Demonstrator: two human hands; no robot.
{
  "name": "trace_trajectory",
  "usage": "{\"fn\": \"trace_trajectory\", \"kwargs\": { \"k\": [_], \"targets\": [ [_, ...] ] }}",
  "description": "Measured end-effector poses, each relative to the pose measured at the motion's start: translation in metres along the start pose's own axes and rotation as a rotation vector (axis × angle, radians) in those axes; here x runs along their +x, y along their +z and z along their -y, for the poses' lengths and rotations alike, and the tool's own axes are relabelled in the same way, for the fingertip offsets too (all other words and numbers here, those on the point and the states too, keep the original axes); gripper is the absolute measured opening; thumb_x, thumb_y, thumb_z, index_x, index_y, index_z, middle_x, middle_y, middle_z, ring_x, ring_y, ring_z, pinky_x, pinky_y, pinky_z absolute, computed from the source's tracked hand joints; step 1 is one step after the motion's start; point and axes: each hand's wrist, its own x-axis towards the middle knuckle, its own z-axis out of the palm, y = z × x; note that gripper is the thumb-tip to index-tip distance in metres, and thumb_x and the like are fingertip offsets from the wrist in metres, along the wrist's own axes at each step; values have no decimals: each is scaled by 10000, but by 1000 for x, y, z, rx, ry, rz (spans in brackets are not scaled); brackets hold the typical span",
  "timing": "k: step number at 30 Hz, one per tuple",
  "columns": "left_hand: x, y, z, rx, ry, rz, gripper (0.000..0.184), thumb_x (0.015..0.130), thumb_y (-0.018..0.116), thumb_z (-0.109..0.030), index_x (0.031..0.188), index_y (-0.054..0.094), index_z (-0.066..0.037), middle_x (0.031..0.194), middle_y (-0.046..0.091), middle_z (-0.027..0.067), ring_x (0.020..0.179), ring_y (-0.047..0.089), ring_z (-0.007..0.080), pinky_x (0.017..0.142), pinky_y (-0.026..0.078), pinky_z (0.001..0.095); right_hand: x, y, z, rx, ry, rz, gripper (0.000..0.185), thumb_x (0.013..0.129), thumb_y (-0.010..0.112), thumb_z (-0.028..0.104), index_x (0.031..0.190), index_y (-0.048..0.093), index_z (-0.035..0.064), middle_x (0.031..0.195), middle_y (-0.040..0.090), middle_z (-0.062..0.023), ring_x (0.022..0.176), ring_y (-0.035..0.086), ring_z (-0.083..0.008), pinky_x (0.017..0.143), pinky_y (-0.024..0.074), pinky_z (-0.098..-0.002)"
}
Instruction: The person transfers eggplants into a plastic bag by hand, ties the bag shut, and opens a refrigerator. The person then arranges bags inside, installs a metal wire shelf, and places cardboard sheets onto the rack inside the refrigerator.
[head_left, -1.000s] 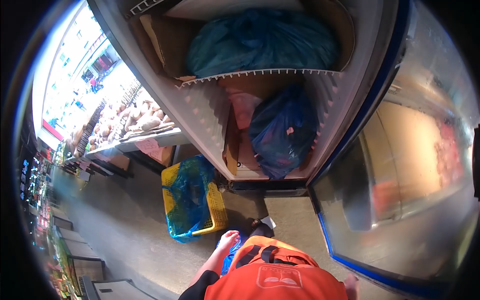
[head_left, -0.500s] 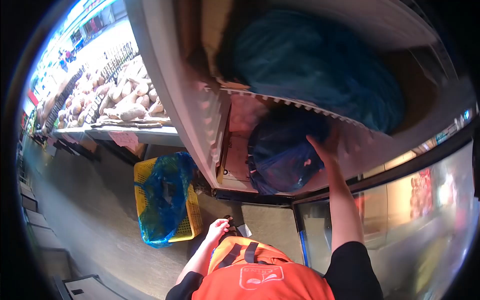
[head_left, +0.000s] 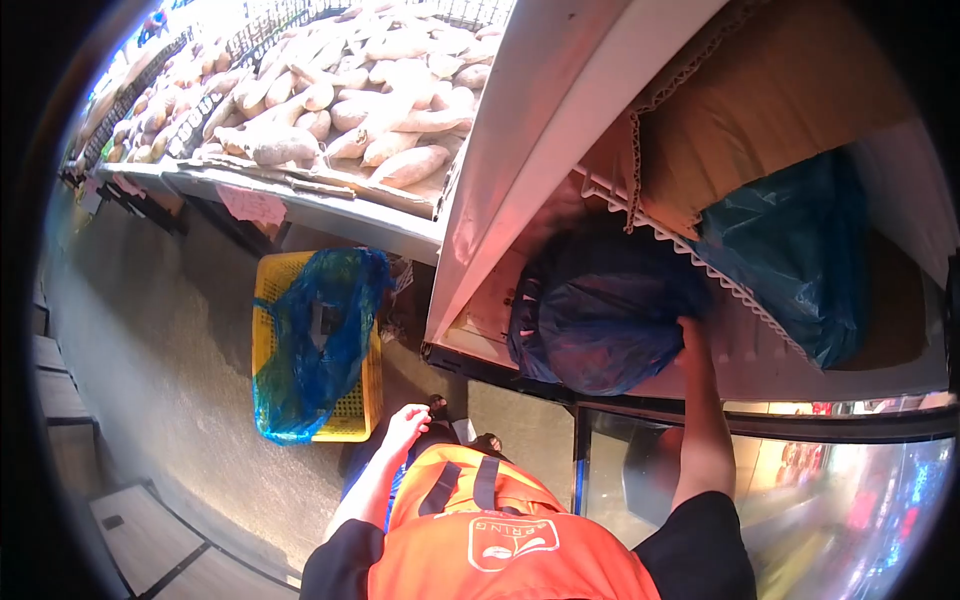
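A bulging dark blue plastic bag [head_left: 610, 320] rests on the lower level of a fridge cabinet, its near side at the front sill. My right hand [head_left: 692, 345] grips the bag's right side; most of its fingers are hidden against the plastic. Low beside my orange apron [head_left: 520, 545], my left hand [head_left: 405, 427] is loosely closed, with nothing visible in it. On the wire shelf [head_left: 715, 268] above, a teal plastic bag [head_left: 790, 255] lies partly under a sheet of brown cardboard [head_left: 760, 120].
On the floor to the left stands a yellow plastic basket [head_left: 372, 385] with a blue plastic bag [head_left: 310, 350] draped in it. Long pale root vegetables [head_left: 380, 110] are heaped on a stand behind it. A glass door [head_left: 630, 470] is at the lower right.
My view has swung right and the cabinet sits differently in it. Cardboard now shows over the teal bag. My right hand stays at the dark blue bag; my left hand is still curled low.
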Motion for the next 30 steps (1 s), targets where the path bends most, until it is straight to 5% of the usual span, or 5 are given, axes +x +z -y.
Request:
{"fn": "trace_trajectory", "kwargs": {
  "k": [6, 9, 14, 22, 30],
  "targets": [
    [-8, 24, -1, -38, -22, 8, 180, 848, 553, -197, 1001, 565, -103, 821, 586, -1, 665, 513, 56, 582, 392, 172, -140, 35, 67, 119, -4, 37, 437, 614, 571, 6, 1048, 529, 44, 1037, 529, -105, 941, 511, -254, 803, 425, -339],
    [-8, 49, -7, -106, -60, 74, 208, 848, 569, -246, 997, 563, -101, 828, 584, 8, 648, 507, 56, 578, 389, 163, -165, 14, 50, -288, -305, 39, 437, 562, 516, -32, 993, 540, 38, 972, 535, -79, 880, 516, -218, 721, 435, -307],
    [1, 109, -7, -181, -231, 252, 625, 863, 401, -522, 1361, 225, -187, 1334, 372, 104, 1188, 380, 212, 957, 310, 416, -251, 29, 90, 47, -116, 125, 310, 530, 484, -69, 801, 594, 36, 797, 564, -17, 738, 520, -122, 610, 411, -242],
    [-8, 145, 35, -330, -531, 275, 698, 807, 316, -663, 1230, 449, -124, 1274, 449, 45, 1058, 443, 228, 848, 379, 378, -313, 25, 51, -160, -91, 587, 121, 635, 560, -33, 723, 613, 31, 685, 571, 39, 652, 499, -48, 592, 423, -239],
    [-66, 149, 68, -887, -353, -34, 492, 845, 424, -508, 1104, 538, -105, 1106, 569, 87, 979, 535, 257, 811, 452, 429, -331, 17, 22, -240, -324, 811, 127, 699, 574, -62, 794, 624, 5, 718, 611, -5, 684, 522, -44, 614, 423, -212]
  ]
}}
